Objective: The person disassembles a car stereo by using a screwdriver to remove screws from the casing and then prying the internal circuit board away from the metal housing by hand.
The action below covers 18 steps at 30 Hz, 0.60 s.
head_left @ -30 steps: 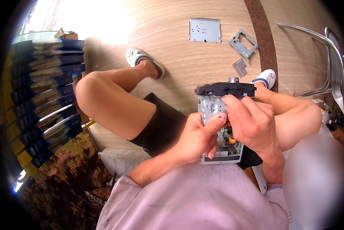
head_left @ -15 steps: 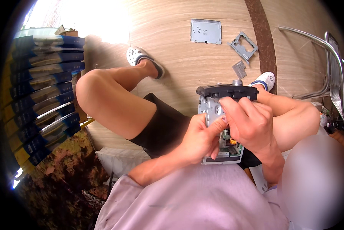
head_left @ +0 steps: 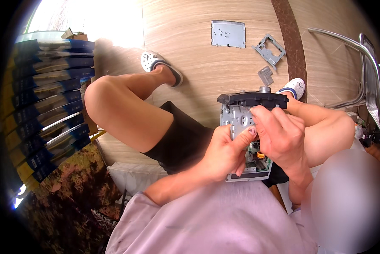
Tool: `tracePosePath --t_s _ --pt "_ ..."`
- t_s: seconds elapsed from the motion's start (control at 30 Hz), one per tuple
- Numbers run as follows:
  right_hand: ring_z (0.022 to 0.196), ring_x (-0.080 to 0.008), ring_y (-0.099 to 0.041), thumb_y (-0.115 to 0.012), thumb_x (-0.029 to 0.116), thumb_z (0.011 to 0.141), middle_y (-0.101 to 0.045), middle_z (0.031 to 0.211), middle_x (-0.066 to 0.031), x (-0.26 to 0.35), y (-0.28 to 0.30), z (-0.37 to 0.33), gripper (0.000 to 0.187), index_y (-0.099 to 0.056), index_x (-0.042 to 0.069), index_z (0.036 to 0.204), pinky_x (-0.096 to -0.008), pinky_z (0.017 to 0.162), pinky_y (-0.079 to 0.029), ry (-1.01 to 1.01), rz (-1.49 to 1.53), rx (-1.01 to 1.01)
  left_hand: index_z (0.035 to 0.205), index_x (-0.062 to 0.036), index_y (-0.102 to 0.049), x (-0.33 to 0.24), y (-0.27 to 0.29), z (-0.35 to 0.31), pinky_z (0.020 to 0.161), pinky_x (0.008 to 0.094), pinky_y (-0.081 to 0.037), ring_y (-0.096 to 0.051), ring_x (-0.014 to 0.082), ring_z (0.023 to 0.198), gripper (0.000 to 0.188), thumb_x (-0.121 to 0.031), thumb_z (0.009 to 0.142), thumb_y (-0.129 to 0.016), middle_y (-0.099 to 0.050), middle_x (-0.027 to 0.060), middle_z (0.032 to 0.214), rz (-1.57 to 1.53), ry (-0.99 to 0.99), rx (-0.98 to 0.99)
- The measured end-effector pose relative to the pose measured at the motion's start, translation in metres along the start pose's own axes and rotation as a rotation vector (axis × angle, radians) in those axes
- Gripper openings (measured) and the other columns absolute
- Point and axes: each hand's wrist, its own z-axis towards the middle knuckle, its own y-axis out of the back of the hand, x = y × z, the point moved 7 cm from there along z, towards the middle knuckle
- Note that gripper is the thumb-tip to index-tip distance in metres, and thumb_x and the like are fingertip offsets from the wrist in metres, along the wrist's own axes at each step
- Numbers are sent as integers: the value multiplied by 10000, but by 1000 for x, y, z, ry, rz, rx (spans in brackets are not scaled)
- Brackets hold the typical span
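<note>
Between my hands is a car stereo (head_left: 240, 115) with its casing off, held over my lap. Its black front panel (head_left: 257, 100) with a round knob (head_left: 264, 89) faces away from me. Below a metal plate on it, green circuit board and a small orange coil (head_left: 260, 155) show. My left hand (head_left: 224, 150) grips the left side, its thumb pressed on the metal plate. My right hand (head_left: 282, 132) is closed at the right side, fingers curled against the plate just behind the panel. Whether its fingertips pinch some small part is hidden.
On the floor ahead lie a flat metal cover (head_left: 237, 41) with several small screws on it, a metal bracket frame (head_left: 262, 50) and a small perforated plate (head_left: 265, 76). A tubular metal chair (head_left: 370, 76) stands at right. Stacked blue boxes (head_left: 50, 101) rise at left.
The stereo and both hands have shifted slightly to the right. My right hand's fingers have moved a little along the plate; both hands keep their hold.
</note>
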Motion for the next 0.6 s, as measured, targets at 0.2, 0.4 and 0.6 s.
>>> tracePosePath --t_s 0.2,0.4,0.6 --pt "465 -214 -515 -716 15 822 -458 628 -38 2 6 -5 134 -668 59 939 -352 446 -439 -51 40 -150 940 -18 -638 4 -5 -4 338 273 -400 -473 107 355 325 -306 1073 -570 -520 15 516 36 -42 15" --pt "557 -270 -592 -694 23 912 -597 703 -89 3 22 8 46 -648 23 907 -391 514 -477 -111 -8 101 933 -11 -637 -2 -10 -5 333 273 -395 -500 111 365 327 -299 1072 -571 -551 27 542 146 -7 16" --pt "512 -222 -524 -730 102 872 -473 608 -37 7 22 16 212 -563 108 743 -359 463 -442 -49 -92 58 928 0 -625 0 -10 -4 333 281 -404 -513 116 377 307 -265 1072 -566 -583 40 583 126 -5 -39"
